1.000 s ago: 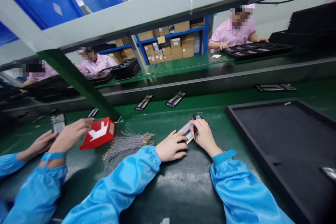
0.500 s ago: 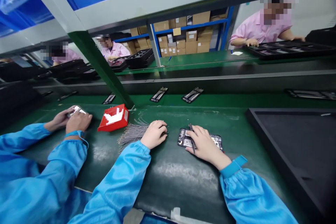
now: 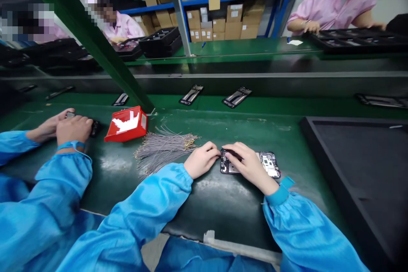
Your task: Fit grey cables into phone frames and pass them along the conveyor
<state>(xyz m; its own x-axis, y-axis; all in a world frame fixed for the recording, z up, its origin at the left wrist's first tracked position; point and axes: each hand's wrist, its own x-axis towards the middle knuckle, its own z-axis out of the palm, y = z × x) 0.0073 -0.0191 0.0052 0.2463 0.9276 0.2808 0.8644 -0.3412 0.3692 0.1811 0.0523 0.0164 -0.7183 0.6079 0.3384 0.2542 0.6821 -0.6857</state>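
An opened phone (image 3: pixel 269 163) with bare circuit boards lies flat on the green mat. Over its middle is my right hand (image 3: pixel 250 163), closed on a slim black stick-like tool (image 3: pixel 234 153) whose tip points to the phone's left end. My left hand (image 3: pixel 202 160) reaches that same end with thumb and fingertips pinched together; whatever sits between them is too small or hidden to make out. Just left of it spreads a bundle of thin grey cables (image 3: pixel 164 146) with gold-coloured ends.
A red bin (image 3: pixel 127 125) of white strips stands beyond the cables. At left, a co-worker's hands (image 3: pixel 75 129) handle a small device. Phone frames (image 3: pixel 237 97) lie along the back strip. A large black tray (image 3: pixel 360 170) occupies the right side. A green post (image 3: pixel 105 63) slants across.
My left hand has left the cable bundle and moved right to the phone's edge. My right hand has tilted the black tool lower over the phone. The view has dipped downward.
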